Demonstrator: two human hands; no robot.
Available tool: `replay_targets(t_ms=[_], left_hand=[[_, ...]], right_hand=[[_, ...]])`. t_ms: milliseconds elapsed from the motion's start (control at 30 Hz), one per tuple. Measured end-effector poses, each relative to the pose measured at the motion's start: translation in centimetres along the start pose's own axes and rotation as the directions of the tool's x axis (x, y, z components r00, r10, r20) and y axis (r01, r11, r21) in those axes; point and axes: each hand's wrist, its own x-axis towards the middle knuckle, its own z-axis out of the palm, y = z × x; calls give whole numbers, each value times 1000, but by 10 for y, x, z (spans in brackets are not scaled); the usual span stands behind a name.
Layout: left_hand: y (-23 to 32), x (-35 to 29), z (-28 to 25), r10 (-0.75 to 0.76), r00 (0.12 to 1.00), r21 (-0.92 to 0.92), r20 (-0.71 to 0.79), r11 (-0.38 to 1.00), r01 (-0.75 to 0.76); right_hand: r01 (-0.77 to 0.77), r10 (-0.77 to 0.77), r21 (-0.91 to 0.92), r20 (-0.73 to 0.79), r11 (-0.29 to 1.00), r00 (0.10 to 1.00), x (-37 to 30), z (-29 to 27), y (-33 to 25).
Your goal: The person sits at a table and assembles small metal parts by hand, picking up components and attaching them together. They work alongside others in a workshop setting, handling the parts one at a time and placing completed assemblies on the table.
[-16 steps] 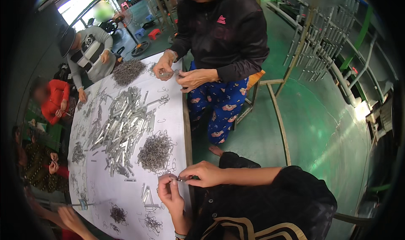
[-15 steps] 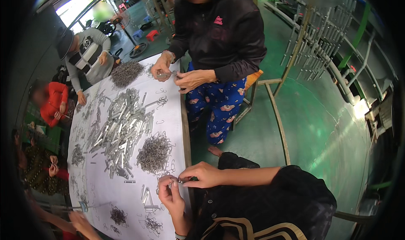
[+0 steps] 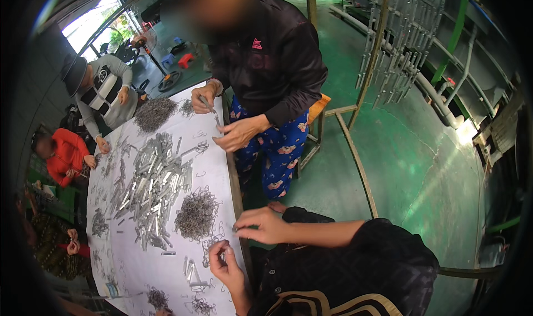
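Close to the table's edge, my left hand (image 3: 225, 265) has its fingers curled and the thumb against them; a dark bit shows at the tips, too small to name. Just above it, my right hand (image 3: 262, 226) pinches thumb and fingers together, with a small dark speck at the tips that I cannot make out. The hands are apart. A pile of thin wire hooks (image 3: 196, 214) is nearest to them on the white tabletop (image 3: 130, 263). Farther off lies a large heap of flat silver metal strips (image 3: 156, 185). A few loose strips (image 3: 193, 274) lie left of my left hand.
A co-worker in a black jacket (image 3: 272, 55) stands at the far edge, holding a small metal piece (image 3: 206, 103). Other people sit along the left side. More hook piles (image 3: 154, 115) dot the table. A metal frame (image 3: 358, 166) stands at right, near hanging metal parts (image 3: 400, 55).
My hands, together around a small piece before, have separated; the right lifted slightly away from the left. The co-worker's hands have also moved apart. The view has shifted a little.
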Motion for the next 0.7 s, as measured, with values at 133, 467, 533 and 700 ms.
replay_targets(t_ms=[133, 467, 533, 700], left_hand=[[-18, -8, 3, 33, 996, 92, 77, 995, -40], [-34, -26, 16, -104, 988, 98, 111, 991, 93], [-42, -29, 17, -82, 991, 122, 106, 990, 69], [-45, -32, 18, -10, 992, 245, 126, 969, -21]], right_hand=[[22, -26, -132, -31, 991, 999, 33, -38, -32], [54, -84, -87, -399, 995, 913, 106, -122, -102], [126, -156, -96, -441, 987, 884, 120, -140, -111], [200, -342, -301, -556, 932, 757, 151, -198, -142]])
